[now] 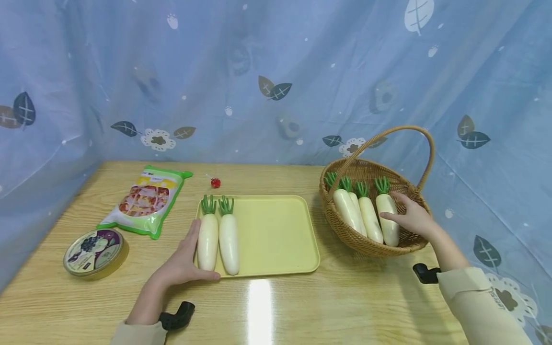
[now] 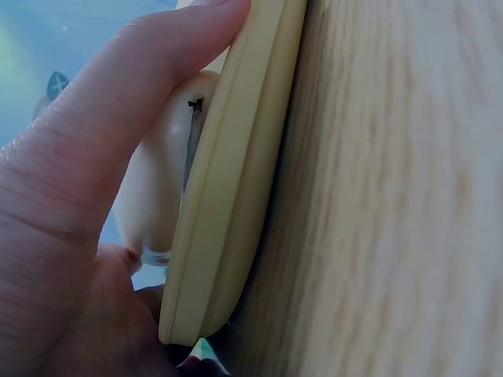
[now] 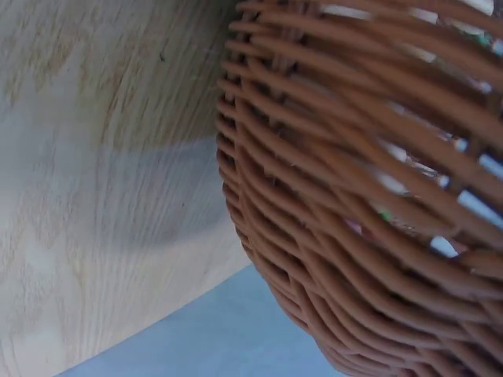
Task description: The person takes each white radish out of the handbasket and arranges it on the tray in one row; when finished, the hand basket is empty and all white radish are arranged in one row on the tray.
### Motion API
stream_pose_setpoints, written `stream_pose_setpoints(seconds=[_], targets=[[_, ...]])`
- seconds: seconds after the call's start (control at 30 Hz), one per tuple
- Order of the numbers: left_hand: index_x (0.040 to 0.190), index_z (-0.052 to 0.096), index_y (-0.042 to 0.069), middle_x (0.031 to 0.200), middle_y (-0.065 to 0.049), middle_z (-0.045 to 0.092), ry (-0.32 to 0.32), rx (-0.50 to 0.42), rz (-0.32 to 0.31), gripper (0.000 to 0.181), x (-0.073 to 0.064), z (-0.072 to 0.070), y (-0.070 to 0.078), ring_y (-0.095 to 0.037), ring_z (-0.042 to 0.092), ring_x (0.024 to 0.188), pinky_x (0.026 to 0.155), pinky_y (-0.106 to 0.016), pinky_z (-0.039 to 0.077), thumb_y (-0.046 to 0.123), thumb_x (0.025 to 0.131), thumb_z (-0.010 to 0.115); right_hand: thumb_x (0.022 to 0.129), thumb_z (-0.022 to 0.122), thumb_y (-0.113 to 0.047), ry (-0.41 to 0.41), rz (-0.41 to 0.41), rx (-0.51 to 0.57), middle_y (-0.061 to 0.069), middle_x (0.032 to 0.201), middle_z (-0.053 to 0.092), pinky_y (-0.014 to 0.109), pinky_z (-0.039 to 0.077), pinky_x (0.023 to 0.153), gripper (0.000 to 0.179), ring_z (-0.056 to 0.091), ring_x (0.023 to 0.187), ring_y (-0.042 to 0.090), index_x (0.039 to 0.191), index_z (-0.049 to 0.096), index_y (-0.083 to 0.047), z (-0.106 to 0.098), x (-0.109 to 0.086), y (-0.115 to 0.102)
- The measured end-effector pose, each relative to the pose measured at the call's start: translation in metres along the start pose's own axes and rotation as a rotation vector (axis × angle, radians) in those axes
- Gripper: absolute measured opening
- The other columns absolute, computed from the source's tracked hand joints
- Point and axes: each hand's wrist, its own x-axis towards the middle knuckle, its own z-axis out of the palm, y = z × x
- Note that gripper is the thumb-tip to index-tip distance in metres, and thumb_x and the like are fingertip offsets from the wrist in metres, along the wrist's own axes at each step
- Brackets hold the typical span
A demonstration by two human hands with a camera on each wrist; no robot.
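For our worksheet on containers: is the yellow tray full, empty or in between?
In between: two white radishes lie at the left end of the yellow tray, and the surface to their right is bare.

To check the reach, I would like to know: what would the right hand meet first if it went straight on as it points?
The rightmost white radish in the basket, most likely: the right hand may even touch it now, though depth is unclear.

two radishes (image 1: 228, 244) on tray (image 1: 276, 235), other radishes (image 1: 370, 220) in basket (image 1: 338, 224) right, bag (image 1: 146, 201) left
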Motion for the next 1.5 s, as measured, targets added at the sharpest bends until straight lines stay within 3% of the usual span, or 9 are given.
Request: stream_pose_setpoints(seconds=[0.2,0.37,0.6,1.0,1.3,1.5], targets=[[0.145,-0.013,0.004,0.150,-0.022,-0.011,-0.004,0.004,-0.004,0.139,0.000,-0.002,0.001,-0.040,-0.006,0.135,0.102,-0.064,0.003,0.043,0.054,0.086,0.086,0.061,-0.038,-0.106,0.024,0.045,0.041,0.136,0.019,0.065,0.033,0.086,0.090,0.026,0.117,0.058,0.144,0.007,0.005,0.002,0.009,0.003],[0.144,-0.012,0.002,0.149,-0.024,-0.011,-0.007,-0.001,0.010,0.139,0.000,-0.002,0.001,-0.040,-0.007,0.135,0.103,-0.062,0.001,0.040,0.054,0.086,0.082,0.067,-0.033,-0.132,0.012,0.077,0.039,0.140,0.013,0.065,0.031,0.088,0.094,0.022,0.120,0.058,0.144,0.007,0.004,0.004,0.011,0.005],[0.144,-0.013,0.002,0.149,-0.024,-0.011,-0.009,0.005,0.010,0.139,0.000,-0.002,0.004,-0.040,-0.006,0.135,0.103,-0.062,0.001,0.040,0.054,0.086,0.077,0.073,-0.028,-0.138,-0.015,0.088,0.040,0.137,0.014,0.057,0.042,0.079,0.101,0.032,0.112,0.057,0.143,0.006,0.005,0.002,0.010,0.009],[0.144,-0.013,0.004,0.149,-0.023,-0.012,-0.012,-0.003,0.000,0.139,0.000,-0.001,0.004,-0.040,-0.007,0.135,0.103,-0.062,0.001,0.041,0.054,0.086,0.075,0.075,-0.023,-0.126,-0.013,0.060,0.042,0.127,0.026,0.050,0.046,0.070,0.101,0.046,0.099,0.052,0.143,0.006,0.006,0.000,0.011,0.011],[0.144,-0.013,0.002,0.149,-0.024,-0.011,-0.005,0.000,0.011,0.139,0.000,0.000,0.001,-0.041,-0.006,0.135,0.102,-0.063,0.001,0.040,0.054,0.086,0.077,0.072,-0.018,-0.169,0.035,0.233,0.042,0.117,0.033,0.041,0.052,0.060,0.100,0.056,0.086,0.038,0.144,0.000,0.001,-0.002,0.009,0.008],[0.144,-0.013,0.003,0.149,-0.024,-0.011,-0.008,0.005,0.009,0.139,-0.001,-0.001,0.001,-0.042,-0.006,0.135,0.101,-0.065,0.003,0.041,0.055,0.086,0.078,0.072,-0.016,-0.134,0.023,0.289,0.041,0.114,0.037,0.043,0.053,0.059,0.099,0.059,0.079,0.031,0.145,0.001,-0.001,-0.005,0.006,0.003]])
